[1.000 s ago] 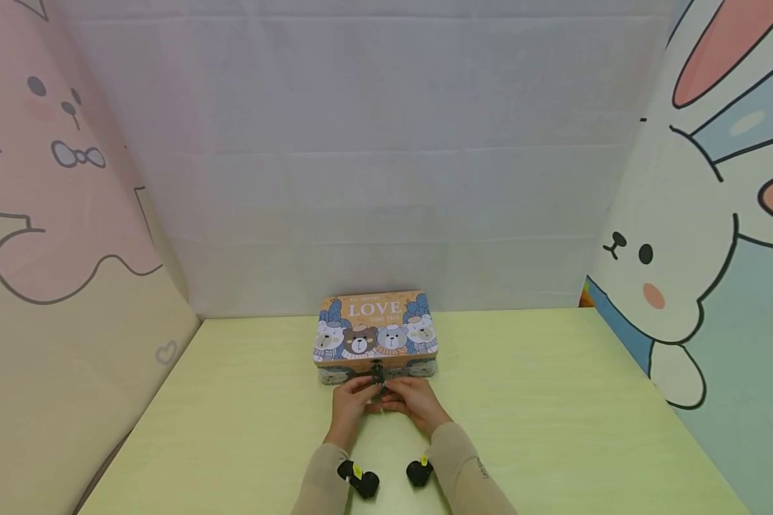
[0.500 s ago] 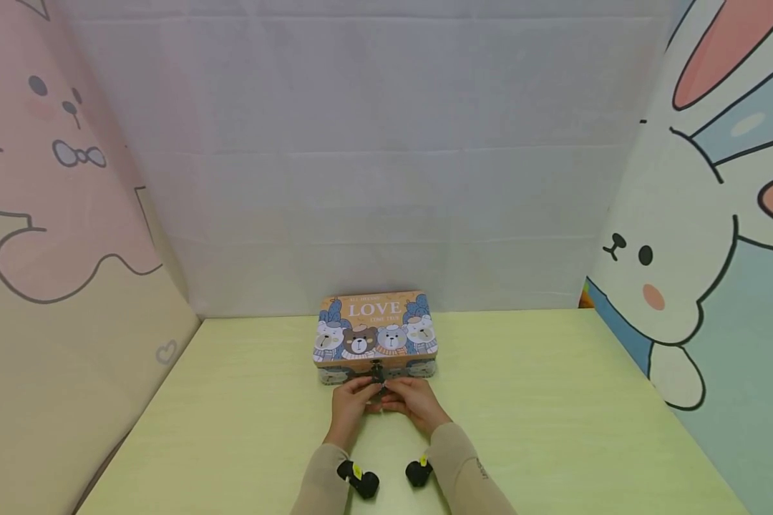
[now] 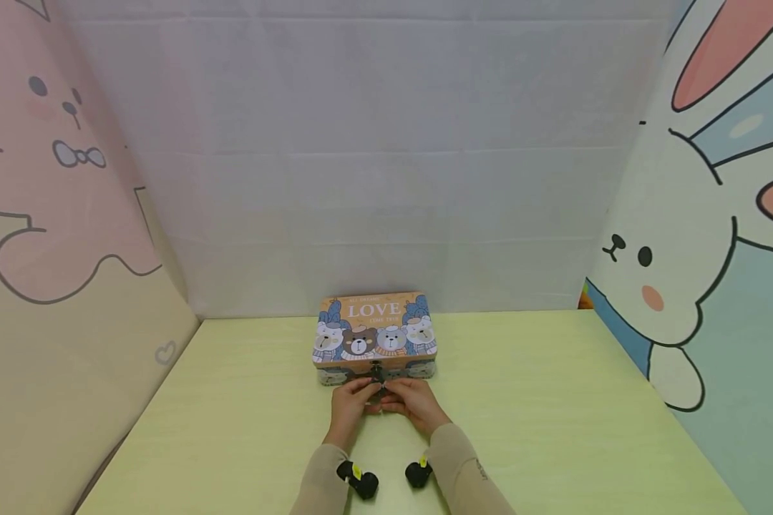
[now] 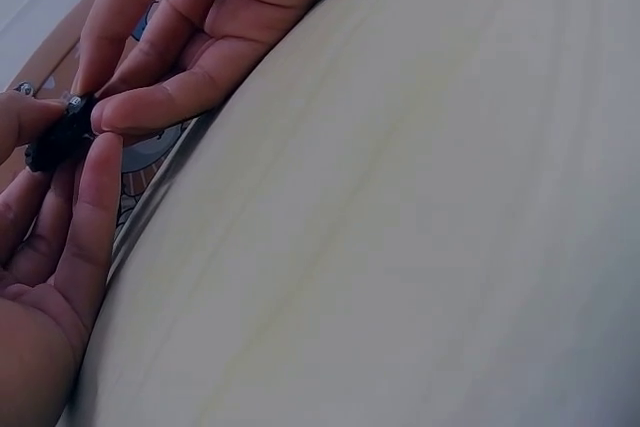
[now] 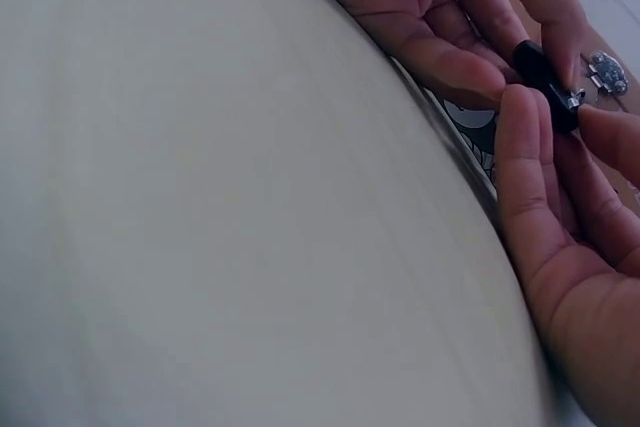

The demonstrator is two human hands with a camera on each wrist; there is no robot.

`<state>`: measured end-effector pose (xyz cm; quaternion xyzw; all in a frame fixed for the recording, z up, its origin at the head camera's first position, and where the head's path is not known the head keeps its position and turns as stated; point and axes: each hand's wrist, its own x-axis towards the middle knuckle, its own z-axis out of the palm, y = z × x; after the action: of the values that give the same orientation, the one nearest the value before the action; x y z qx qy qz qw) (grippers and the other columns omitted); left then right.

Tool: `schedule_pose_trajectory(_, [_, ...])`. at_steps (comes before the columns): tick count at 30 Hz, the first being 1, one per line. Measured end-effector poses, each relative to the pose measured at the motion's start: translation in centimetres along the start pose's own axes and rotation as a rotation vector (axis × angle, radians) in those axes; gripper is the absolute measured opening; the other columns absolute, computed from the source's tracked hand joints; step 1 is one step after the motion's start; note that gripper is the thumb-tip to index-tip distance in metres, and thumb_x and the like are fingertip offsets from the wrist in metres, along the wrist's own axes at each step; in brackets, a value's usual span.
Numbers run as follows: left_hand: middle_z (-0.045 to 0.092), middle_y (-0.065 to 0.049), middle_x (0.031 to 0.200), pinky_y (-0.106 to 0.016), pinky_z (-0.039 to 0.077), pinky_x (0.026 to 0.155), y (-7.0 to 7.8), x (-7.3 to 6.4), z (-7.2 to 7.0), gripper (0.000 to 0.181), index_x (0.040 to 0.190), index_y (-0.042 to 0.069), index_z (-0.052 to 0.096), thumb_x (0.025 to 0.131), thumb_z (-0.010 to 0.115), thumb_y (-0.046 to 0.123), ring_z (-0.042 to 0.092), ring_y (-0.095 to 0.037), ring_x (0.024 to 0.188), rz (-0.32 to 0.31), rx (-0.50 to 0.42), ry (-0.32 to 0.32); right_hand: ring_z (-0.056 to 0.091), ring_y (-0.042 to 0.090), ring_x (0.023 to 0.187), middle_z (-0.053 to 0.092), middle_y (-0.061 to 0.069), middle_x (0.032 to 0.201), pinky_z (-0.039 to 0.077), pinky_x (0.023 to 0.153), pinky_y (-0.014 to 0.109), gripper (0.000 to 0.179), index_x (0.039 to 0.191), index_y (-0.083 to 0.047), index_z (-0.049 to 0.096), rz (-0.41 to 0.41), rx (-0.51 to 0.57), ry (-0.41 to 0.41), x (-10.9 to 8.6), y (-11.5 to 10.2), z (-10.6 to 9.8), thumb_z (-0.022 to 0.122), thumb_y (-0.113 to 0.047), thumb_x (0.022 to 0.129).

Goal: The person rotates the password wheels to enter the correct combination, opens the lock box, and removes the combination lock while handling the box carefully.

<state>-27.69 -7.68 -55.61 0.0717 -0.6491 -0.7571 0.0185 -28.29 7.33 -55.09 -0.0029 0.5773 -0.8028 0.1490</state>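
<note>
A tin box point(image 3: 375, 336) printed with bears and the word LOVE stands shut towards the back of the table. At its front, my left hand point(image 3: 350, 405) and right hand point(image 3: 416, 400) meet, fingertips together around a small black object with a silver metal bit point(image 5: 545, 84), which resembles a small padlock. Both hands pinch it between thumb and fingers; in the left wrist view the black object point(image 4: 62, 140) is partly covered by fingertips. A silver latch point(image 5: 606, 74) on the box shows just beyond it. How the object joins the latch is hidden.
The pale yellow-green table point(image 3: 554, 415) spreads out on both sides. Behind the box rises a white cloth wall point(image 3: 386, 157), with a bear-printed panel point(image 3: 71, 236) to the left and a rabbit-printed panel point(image 3: 670, 214) to the right.
Hardly anything differs. Both hands stay at the box front with the small black object between their fingertips, and the box keeps its place.
</note>
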Motion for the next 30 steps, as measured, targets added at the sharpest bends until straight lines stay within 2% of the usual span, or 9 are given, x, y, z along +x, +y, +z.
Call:
schedule_pose_trajectory(6, [0.07, -0.01, 0.093, -0.032, 0.062, 0.057, 0.0, -0.02, -0.26, 0.026, 0.107, -0.016, 0.067, 0.091, 0.067, 0.004, 0.068, -0.016, 0.063, -0.003, -0.046, -0.019, 0.067, 0.012, 0.07, 0.066, 0.007, 0.08, 0.062, 0.07, 0.025, 0.029, 0.116, 0.021, 0.059, -0.006, -0.004, -0.008, 0.18, 0.3, -0.15, 0.055, -0.003, 0.1])
schedule_pose_trajectory(16, [0.071, -0.013, 0.097, -0.032, 0.063, 0.062, 0.26, -0.19, -0.32, 0.031, 0.113, -0.02, 0.063, 0.084, 0.068, -0.007, 0.067, -0.014, 0.071, -0.01, -0.044, -0.057, 0.067, 0.013, 0.072, 0.067, 0.007, 0.082, 0.062, 0.072, 0.028, 0.03, 0.117, 0.022, 0.057, -0.008, -0.007, -0.021, -0.3, -0.32, 0.15, 0.054, -0.002, 0.101])
schedule_pose_trajectory(23, [0.073, -0.016, 0.093, -0.031, 0.063, 0.06, 0.07, -0.13, -0.2, 0.03, 0.111, -0.019, 0.064, 0.084, 0.07, -0.008, 0.068, -0.012, 0.072, 0.003, 0.002, -0.037, 0.067, 0.012, 0.071, 0.067, 0.007, 0.082, 0.062, 0.07, 0.026, 0.029, 0.115, 0.021, 0.058, -0.003, 0.004, -0.01, 0.18, 0.35, -0.11, 0.056, -0.003, 0.1])
schedule_pose_trajectory(30, [0.072, -0.02, 0.094, -0.031, 0.063, 0.059, 0.26, -0.18, -0.11, 0.032, 0.113, -0.021, 0.062, 0.085, 0.07, -0.006, 0.069, -0.013, 0.068, 0.012, 0.002, -0.026, 0.067, 0.013, 0.072, 0.066, 0.008, 0.083, 0.062, 0.071, 0.026, 0.031, 0.118, 0.023, 0.056, -0.012, -0.005, -0.013, 0.2, 0.22, -0.12, 0.054, -0.003, 0.101])
